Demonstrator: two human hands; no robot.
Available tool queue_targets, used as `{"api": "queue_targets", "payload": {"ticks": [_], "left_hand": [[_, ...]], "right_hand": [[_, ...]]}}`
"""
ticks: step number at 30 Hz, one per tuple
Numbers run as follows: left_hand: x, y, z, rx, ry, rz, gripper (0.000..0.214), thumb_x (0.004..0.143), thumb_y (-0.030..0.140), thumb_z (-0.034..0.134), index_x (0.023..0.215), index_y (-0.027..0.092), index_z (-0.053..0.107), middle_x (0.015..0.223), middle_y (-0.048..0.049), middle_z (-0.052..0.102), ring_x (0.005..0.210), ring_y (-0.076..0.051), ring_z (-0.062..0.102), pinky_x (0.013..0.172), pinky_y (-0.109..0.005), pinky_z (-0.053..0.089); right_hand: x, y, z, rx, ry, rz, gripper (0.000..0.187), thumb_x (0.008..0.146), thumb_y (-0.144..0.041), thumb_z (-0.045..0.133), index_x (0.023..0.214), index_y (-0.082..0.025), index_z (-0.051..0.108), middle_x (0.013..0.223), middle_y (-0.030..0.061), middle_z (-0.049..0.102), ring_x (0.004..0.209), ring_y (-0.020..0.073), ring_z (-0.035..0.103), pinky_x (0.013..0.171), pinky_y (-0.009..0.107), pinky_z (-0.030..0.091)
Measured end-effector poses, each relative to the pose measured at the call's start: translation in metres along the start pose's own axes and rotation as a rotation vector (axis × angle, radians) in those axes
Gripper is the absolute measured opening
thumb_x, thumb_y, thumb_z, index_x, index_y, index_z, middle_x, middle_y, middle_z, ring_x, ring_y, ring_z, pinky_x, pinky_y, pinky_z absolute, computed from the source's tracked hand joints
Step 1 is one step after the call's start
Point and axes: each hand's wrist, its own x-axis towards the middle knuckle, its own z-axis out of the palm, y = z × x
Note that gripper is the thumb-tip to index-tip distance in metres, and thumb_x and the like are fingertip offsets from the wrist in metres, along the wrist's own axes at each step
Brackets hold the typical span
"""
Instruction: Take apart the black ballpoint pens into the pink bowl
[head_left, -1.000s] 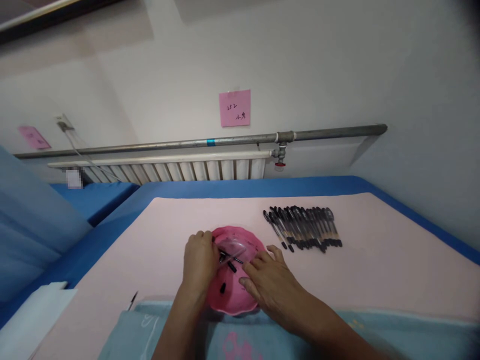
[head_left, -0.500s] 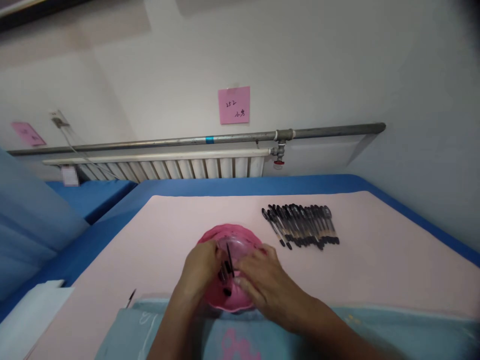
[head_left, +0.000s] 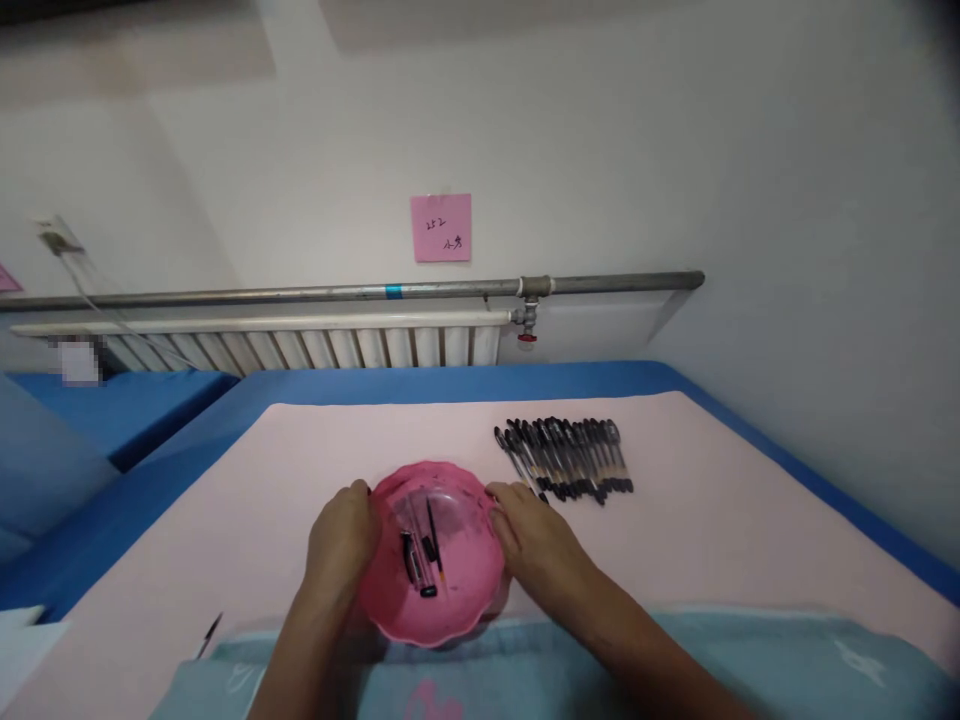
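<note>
A pink bowl (head_left: 469,590) with a wavy rim sits at the near edge of the pink table cover, tilted a little. My left hand (head_left: 343,530) grips its left rim, fingers closed on the edge. On the opposite side my right hand (head_left: 536,530) holds the right rim, thumb toward the inside. Several pen parts lie in the bowl: a thin black refill (head_left: 434,535), a clear barrel with a black end (head_left: 426,575), and a black cap (head_left: 409,555). Beyond the right hand lies a row of many black-capped clear pens (head_left: 566,458).
A pink cover (head_left: 337,430) lies over the blue table (head_left: 450,382). One thin dark pen-like piece (head_left: 211,630) rests at the near left, beside a teal cloth (head_left: 637,660). White sheets (head_left: 26,660) are at the far left. A radiator (head_left: 360,347) and pipe (head_left: 315,294) run along the wall.
Both hands have come out of the bowl's inside and moved to its left and right rims. The pen parts now lie loose in the bowl. The camera view has shifted rightward.
</note>
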Motion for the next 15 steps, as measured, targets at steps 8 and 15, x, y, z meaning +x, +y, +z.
{"api": "queue_targets", "payload": {"ticks": [8, 15], "left_hand": [[-0.001, 0.004, -0.001, -0.064, -0.004, 0.009, 0.029, 0.086, 0.019, 0.034, 0.088, 0.014, 0.062, 0.090, -0.0146, 0.069, 0.082, -0.026, 0.064, 0.065, -0.033, 0.042], [-0.009, 0.021, -0.001, -0.281, 0.332, 0.119, 0.032, 0.087, 0.026, 0.037, 0.102, 0.012, 0.061, 0.103, -0.0152, 0.063, 0.097, -0.026, 0.057, 0.084, -0.037, 0.043]], "right_hand": [[0.016, 0.037, -0.005, -0.209, 0.006, 0.160, 0.021, 0.085, -0.008, 0.040, 0.091, -0.015, 0.058, 0.090, 0.0118, 0.063, 0.081, 0.0230, 0.059, 0.065, 0.031, 0.039], [0.023, 0.033, 0.002, -0.118, -0.016, 0.218, 0.027, 0.077, 0.000, 0.041, 0.088, -0.013, 0.061, 0.089, 0.0145, 0.065, 0.081, 0.0255, 0.062, 0.066, 0.032, 0.039]]}}
